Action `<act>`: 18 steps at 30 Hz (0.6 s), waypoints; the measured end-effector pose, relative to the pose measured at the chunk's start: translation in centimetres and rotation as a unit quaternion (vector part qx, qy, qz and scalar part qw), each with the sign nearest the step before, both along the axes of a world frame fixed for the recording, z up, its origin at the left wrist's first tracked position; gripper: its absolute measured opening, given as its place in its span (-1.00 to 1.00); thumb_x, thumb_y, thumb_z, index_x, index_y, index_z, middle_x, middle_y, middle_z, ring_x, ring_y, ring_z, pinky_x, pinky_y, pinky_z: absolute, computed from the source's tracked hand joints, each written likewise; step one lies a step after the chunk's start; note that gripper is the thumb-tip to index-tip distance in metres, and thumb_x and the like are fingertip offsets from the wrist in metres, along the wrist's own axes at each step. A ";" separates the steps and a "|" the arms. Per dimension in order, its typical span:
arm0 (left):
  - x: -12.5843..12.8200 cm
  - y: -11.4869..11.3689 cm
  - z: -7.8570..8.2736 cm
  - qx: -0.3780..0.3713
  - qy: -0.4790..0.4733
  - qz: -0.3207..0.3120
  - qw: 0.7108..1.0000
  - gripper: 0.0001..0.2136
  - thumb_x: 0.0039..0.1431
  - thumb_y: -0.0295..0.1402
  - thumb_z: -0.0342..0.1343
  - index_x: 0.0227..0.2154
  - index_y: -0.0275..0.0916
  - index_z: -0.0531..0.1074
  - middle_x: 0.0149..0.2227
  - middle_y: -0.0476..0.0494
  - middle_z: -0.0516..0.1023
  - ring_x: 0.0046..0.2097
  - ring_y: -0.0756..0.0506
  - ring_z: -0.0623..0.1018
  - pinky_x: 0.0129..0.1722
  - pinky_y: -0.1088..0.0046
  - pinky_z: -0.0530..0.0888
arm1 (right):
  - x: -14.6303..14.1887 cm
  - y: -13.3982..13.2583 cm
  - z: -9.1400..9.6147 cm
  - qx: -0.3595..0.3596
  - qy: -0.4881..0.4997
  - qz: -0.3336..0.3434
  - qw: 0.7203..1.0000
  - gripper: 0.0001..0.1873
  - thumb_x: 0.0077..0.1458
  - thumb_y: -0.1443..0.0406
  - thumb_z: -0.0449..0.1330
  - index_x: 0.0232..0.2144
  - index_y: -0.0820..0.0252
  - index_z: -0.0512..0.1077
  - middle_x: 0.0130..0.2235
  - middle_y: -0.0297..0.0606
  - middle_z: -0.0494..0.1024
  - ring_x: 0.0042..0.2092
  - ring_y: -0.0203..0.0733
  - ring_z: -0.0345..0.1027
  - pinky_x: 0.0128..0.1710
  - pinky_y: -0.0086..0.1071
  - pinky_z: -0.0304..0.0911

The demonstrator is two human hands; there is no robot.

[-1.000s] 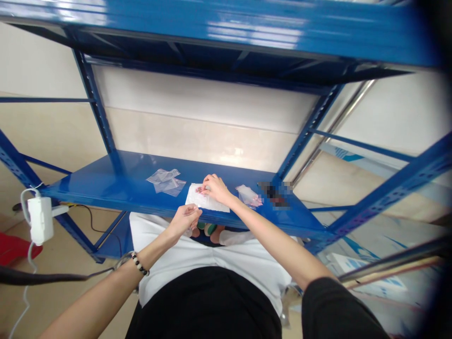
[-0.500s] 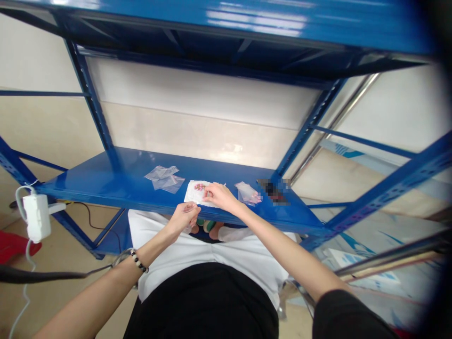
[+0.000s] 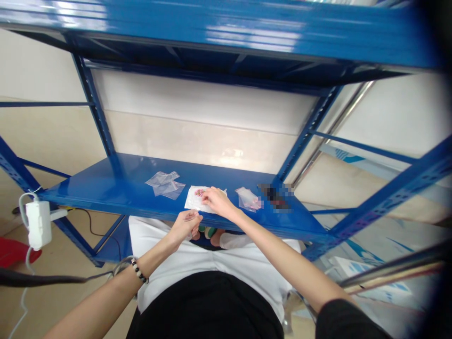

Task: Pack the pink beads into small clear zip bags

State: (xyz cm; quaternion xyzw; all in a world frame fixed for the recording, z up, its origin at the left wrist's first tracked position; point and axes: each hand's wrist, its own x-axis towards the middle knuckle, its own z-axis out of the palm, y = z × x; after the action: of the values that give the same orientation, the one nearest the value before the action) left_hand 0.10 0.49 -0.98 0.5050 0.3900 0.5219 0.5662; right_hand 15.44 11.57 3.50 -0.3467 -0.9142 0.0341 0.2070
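While its fingers (image 3: 209, 194) stay together, the right hand (image 3: 219, 202) nears the pink beads (image 3: 199, 192).

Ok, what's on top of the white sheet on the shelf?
Small pinkish beads on the white sheet; the right hand covers its right part, hiding whatever lies beneath.

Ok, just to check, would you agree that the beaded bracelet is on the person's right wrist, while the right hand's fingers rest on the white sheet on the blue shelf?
Not quite: the head view shows the beaded bracelet on the left wrist, not the right. The rest holds: the right hand has its fingers on the white sheet on the blue shelf.
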 end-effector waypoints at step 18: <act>-0.3 0.2 -0.4 0.004 0.006 0.021 1.000 -0.66 0.11 -0.15 0.17 -0.59 -0.23 0.23 -0.73 0.09 0.24 -0.68 0.08 0.22 -0.66 0.55 0.16 | -1.4 -2.9 3.5 -0.133 0.153 0.117 0.972 -0.93 0.06 0.31 0.31 -0.41 0.15 0.62 -0.33 -0.25 0.59 -0.26 -0.24 0.39 -0.24 -0.41 0.20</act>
State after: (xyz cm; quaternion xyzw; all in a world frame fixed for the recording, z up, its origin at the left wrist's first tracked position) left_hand -0.18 0.69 -1.33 0.5017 0.4019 0.5322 0.5509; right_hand 14.05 8.64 7.00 -0.2526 -0.8931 0.2323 0.2909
